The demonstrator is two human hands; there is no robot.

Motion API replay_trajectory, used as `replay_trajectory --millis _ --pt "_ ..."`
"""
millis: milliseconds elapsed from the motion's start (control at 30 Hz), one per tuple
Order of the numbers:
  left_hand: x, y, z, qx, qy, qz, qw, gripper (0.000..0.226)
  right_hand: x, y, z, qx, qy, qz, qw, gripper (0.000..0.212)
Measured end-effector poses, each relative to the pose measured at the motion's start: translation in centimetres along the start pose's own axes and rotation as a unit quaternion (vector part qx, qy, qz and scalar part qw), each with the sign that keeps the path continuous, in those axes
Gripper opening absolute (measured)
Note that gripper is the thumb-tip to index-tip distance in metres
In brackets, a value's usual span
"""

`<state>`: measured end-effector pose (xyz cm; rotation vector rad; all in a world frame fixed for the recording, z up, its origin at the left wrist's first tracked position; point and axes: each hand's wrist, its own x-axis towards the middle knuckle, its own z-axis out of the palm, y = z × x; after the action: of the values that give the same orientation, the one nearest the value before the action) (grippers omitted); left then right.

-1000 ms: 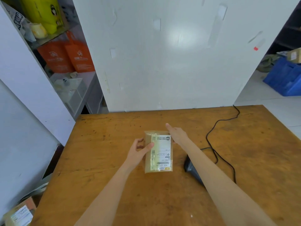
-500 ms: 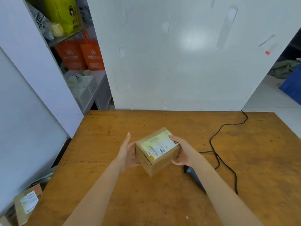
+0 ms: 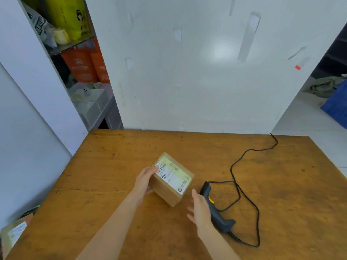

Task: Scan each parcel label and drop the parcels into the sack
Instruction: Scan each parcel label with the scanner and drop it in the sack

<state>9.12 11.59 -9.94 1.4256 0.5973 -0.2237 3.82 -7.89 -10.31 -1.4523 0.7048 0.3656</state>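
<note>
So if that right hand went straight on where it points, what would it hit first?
Probably the parcel's right end, though depth is unclear; the scanner lies just beside the right hand.

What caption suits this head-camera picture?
Left hand holds a labelled brown cardboard parcel at the wooden table; open right hand beside the black handheld scanner.

Brown parcel point(image 3: 170, 188) with white-and-yellow label point(image 3: 172, 174), black scanner point(image 3: 216, 209) with yellow trigger, orange-brown table point(image 3: 281, 184).

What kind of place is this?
Probably a small parcel-sorting or mailroom spot: the left hand holds a labelled cardboard parcel, a corded barcode scanner lies on the wooden table, and shelves hold orange bags.
</note>
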Motion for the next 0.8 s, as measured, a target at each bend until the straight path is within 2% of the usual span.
replay_trajectory --millis 33,100,167,233,300,333,433,567,633,700,800 --pt "-0.1 0.1 0.1 0.005 0.006 0.012 1.000 0.039 0.7 0.5 -1.0 -0.078 0.073 -0.075 0.991 0.035" --pt "-0.3 0.1 0.1 0.003 0.018 0.026 1.000 0.036 2.0 1.5 -3.3 -0.288 0.183 -0.167 0.925 0.044" --pt "-0.4 0.2 0.2 -0.001 0.021 0.034 0.999 0.035 3.3 2.5 -4.9 -0.454 0.195 -0.144 0.857 0.061" --pt "-0.5 0.3 0.3 -0.003 0.021 0.039 0.999 0.035 4.2 3.3 -5.8 -0.563 0.177 -0.120 0.798 0.065" --pt "-0.6 0.5 0.4 -0.011 0.029 0.043 0.999 0.031 4.7 3.6 -6.0 -0.622 0.170 -0.139 0.752 0.061" --pt "-0.6 0.6 0.3 -0.015 0.033 0.043 0.998 0.027 4.9 3.6 -5.9 -0.629 0.169 -0.155 0.743 0.059" --pt "-0.5 0.9 0.0 -0.033 0.039 0.042 0.998 0.017 4.8 3.3 -5.7 -0.598 0.150 -0.190 0.764 0.052" --pt "0.2 1.3 -0.6 -0.041 0.037 0.049 0.997 0.016 2.2 1.6 -5.6 -0.417 0.078 -0.259 0.868 0.054" --pt "0.5 1.5 -0.7 -0.037 0.025 0.058 0.997 0.020 0.2 0.0 -5.6 -0.322 0.023 -0.283 0.903 0.051" --pt "0.7 1.7 -0.6 -0.034 0.012 0.065 0.997 0.022 -1.8 -1.3 -5.9 -0.279 -0.024 -0.316 0.906 0.046" --pt "1.1 2.0 0.0 -0.029 -0.010 0.070 0.997 0.026 -4.2 -2.5 -6.5 -0.307 -0.060 -0.388 0.867 0.037"
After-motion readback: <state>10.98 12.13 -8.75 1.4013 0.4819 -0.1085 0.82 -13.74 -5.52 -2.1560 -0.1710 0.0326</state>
